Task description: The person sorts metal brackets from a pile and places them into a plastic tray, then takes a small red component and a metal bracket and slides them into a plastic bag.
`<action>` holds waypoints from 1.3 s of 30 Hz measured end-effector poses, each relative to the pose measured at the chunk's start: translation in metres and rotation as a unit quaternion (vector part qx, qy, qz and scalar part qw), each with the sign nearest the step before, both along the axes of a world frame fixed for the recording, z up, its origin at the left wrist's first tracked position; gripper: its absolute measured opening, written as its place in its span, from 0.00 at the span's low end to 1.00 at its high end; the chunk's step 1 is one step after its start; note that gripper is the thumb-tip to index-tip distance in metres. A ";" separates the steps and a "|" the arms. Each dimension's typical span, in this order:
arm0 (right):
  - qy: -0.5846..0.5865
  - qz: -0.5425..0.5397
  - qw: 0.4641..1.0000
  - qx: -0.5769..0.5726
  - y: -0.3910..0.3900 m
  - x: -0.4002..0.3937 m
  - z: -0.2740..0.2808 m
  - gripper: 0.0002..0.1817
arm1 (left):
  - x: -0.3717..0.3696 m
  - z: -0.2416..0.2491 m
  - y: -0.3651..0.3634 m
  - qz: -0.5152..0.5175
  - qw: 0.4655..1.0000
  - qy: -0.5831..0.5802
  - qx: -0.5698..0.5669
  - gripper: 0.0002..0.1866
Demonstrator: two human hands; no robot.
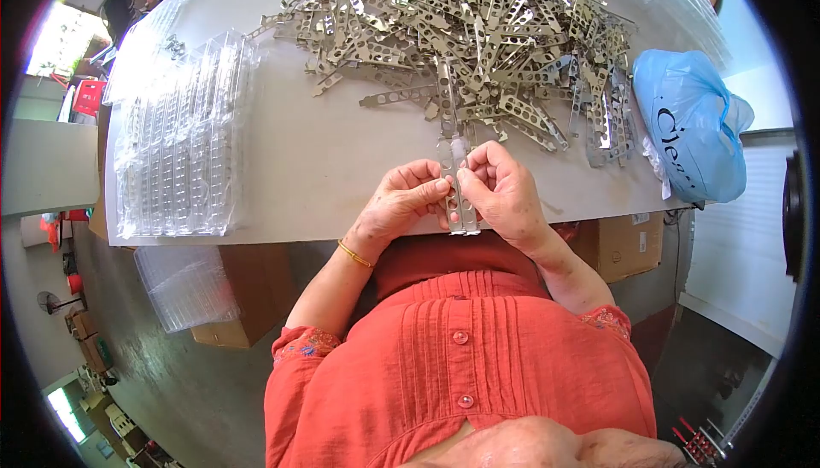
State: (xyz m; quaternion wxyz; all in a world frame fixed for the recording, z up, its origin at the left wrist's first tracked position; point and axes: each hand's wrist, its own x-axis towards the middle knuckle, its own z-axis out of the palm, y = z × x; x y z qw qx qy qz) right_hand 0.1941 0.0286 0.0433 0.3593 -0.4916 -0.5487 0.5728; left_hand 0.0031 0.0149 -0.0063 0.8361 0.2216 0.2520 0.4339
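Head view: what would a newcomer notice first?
The big heap of perforated metal strips, sprawled over the far side of the table. Then the bright blue bag on the right. Nearer, the left hand and right hand pinch perforated pieces at the front edge.

I read the exposure as bright and largely even across the table (pixel 316 186). Light source: the window (pixel 70 39) beyond the table's far left corner clips to white. Glare: I register sharp highlights on the metal strips (pixel 521 37) at the table's far side and on the clear trays (pixel 184 148) at its left end, where reflections mask detail. Shadow: the floor (pixel 184 374) below the table is dimmer. Focus: strips on the table resolve clearly; I detect no strong motion blur. Distortion: my wide lens bows the table's edges; black vignetting surrounds the scene beyond it.
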 end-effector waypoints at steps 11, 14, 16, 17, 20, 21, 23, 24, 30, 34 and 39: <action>-0.001 0.013 0.999 -0.031 0.003 0.000 0.006 0.03 | -0.002 0.006 0.003 -0.022 1.000 0.016 -0.003 0.07; 0.000 0.010 0.999 -0.041 0.004 -0.001 0.009 0.03 | -0.002 0.007 0.003 -0.020 1.000 0.015 -0.015 0.07; -0.004 0.008 0.999 -0.048 0.004 -0.002 0.009 0.03 | -0.001 0.004 0.003 -0.015 1.000 0.016 -0.016 0.06; 0.006 0.006 0.999 -0.051 0.004 -0.002 0.008 0.03 | -0.001 0.004 0.003 -0.013 1.000 0.015 -0.017 0.06; 0.012 0.008 0.998 -0.058 0.004 -0.002 0.009 0.03 | -0.002 0.005 0.002 -0.015 0.999 0.022 -0.025 0.07; 0.008 0.010 0.998 -0.060 0.003 -0.001 0.009 0.03 | -0.002 0.004 0.003 -0.017 0.999 0.014 -0.023 0.07; 0.016 0.004 0.998 -0.064 0.002 -0.002 0.007 0.03 | -0.001 0.004 0.002 -0.020 1.000 0.003 -0.023 0.07; 0.025 -0.002 0.998 -0.066 0.002 -0.002 0.006 0.03 | -0.001 0.005 0.003 -0.022 1.000 0.007 -0.021 0.07; 0.011 0.013 0.999 -0.047 0.005 -0.004 0.012 0.03 | -0.002 0.003 0.002 -0.016 1.000 0.005 -0.025 0.07; 0.011 0.012 0.998 -0.063 0.004 -0.005 0.016 0.03 | -0.001 0.002 0.002 -0.014 1.000 0.003 -0.019 0.07; 0.029 -0.002 0.998 -0.060 0.002 -0.003 0.007 0.03 | -0.001 0.002 0.003 -0.023 1.000 0.005 -0.015 0.06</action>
